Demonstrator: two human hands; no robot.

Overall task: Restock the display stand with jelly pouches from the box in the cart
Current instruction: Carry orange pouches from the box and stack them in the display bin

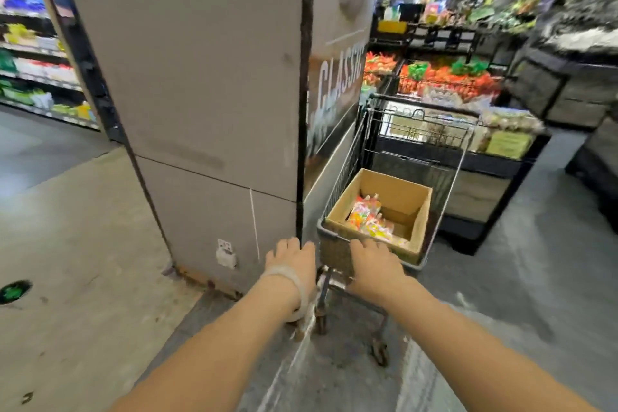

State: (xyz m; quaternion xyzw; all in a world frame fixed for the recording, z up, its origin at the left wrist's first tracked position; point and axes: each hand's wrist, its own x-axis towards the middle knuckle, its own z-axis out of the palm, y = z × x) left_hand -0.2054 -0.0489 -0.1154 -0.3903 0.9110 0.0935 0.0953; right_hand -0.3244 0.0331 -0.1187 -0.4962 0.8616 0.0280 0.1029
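both hands on cart [394, 157] near rim, likely to steer it: left hand [292, 256] at 7 o'clock corner, right hand [374, 264] draped over box [381, 211] edge at 6. grip unclear. jelly pouches [371, 219] low in box. display stand [468, 130] at 1 o'clock beyond.

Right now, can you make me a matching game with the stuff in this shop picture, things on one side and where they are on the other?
Things:
1. jelly pouches
2. cardboard box
3. wristband
4. green sticker

Places:
A. on the floor, far left
B. inside the shopping cart
C. around the left wrist
D. at the bottom of the box

Pairs: 1-D, 2-B, 3-C, 4-A
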